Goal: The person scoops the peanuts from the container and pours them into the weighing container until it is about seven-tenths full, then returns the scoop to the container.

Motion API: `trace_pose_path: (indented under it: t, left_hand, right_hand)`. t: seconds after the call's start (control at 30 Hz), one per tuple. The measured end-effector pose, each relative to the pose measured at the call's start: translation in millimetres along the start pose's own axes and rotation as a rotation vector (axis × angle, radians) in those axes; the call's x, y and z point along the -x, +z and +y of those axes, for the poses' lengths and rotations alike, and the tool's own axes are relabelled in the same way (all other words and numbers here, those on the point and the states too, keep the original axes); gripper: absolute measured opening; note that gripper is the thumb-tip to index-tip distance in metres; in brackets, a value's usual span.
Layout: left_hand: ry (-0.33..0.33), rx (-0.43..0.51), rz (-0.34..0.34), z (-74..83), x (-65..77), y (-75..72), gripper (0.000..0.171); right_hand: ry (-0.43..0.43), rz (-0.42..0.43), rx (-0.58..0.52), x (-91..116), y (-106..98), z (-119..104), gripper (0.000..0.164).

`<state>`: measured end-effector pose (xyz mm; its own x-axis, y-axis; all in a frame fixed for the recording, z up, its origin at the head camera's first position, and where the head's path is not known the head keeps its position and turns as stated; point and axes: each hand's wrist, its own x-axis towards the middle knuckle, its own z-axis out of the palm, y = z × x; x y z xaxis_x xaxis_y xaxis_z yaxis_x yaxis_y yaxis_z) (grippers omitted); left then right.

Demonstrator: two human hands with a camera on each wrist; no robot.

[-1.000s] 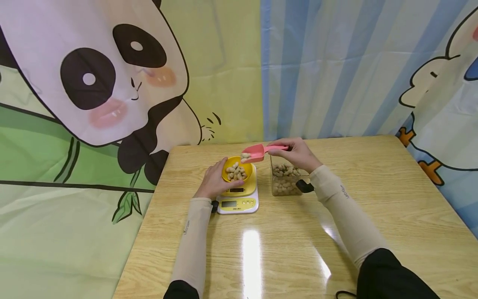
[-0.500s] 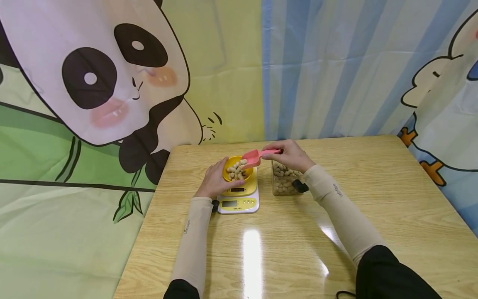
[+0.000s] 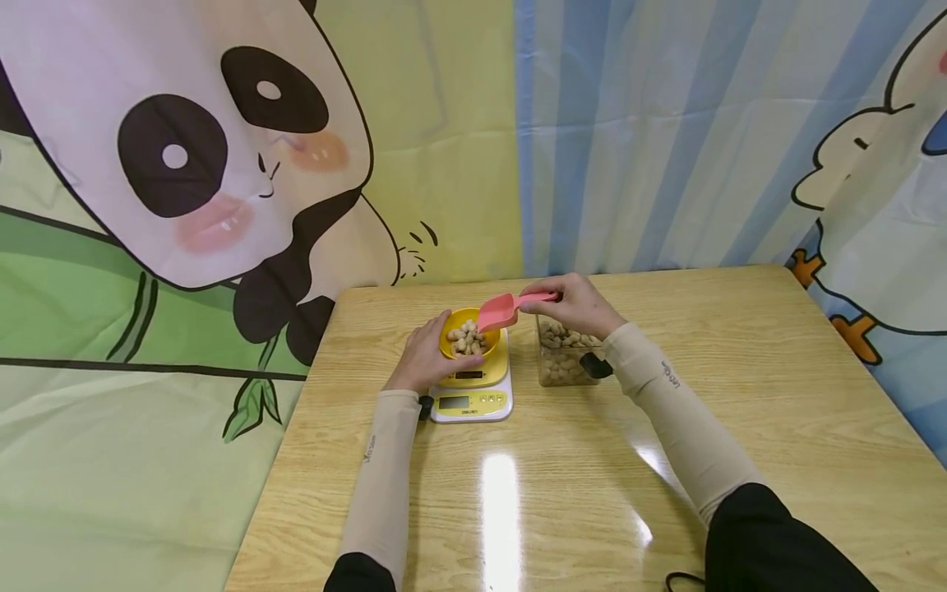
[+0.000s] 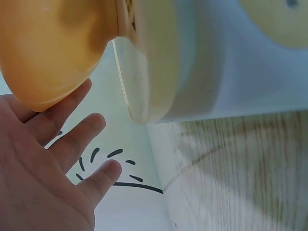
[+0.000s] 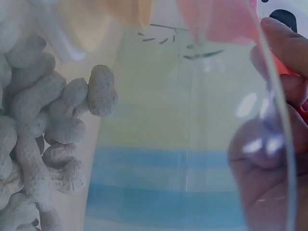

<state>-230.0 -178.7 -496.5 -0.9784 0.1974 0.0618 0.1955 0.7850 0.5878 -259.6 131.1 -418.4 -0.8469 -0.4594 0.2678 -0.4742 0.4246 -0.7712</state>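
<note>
In the head view, my left hand holds the side of a yellow bowl, its thumb across the front. The left wrist view shows spread fingers, some against the bowl's wall. Unshelled peanuts lie in the bowl, which sits on a yellow-and-white kitchen scale. My right hand grips a pink scoop by its handle. The scoop tips over the bowl's right rim, and no peanuts show in it. In the right wrist view, the right hand is partly seen through a clear wall.
Right of the scale stands a clear container with many peanuts inside, below my right forearm. The wooden table ends at a printed curtain behind. A black cable lies near the front edge.
The right hand has moved the scoop left and down over the bowl and tipped it. Peanuts in the scoop have slid into the bowl. My left hand has stayed put.
</note>
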Motion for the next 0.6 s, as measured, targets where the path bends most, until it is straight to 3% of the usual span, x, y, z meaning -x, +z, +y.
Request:
trace_pose_path:
  t: [0.3, 0.6]
  left_hand:
    - [-0.004, -0.004, -0.005, 0.9, -0.8, -0.2, 0.123]
    - [-0.022, -0.005, -0.015, 0.2, -0.8, -0.5, 0.124]
  right_hand:
    - [0.009, 0.013, -0.006, 6, -8, 2, 0.034]
    - [0.072, 0.06, -0.057, 22, -25, 6, 0.033]
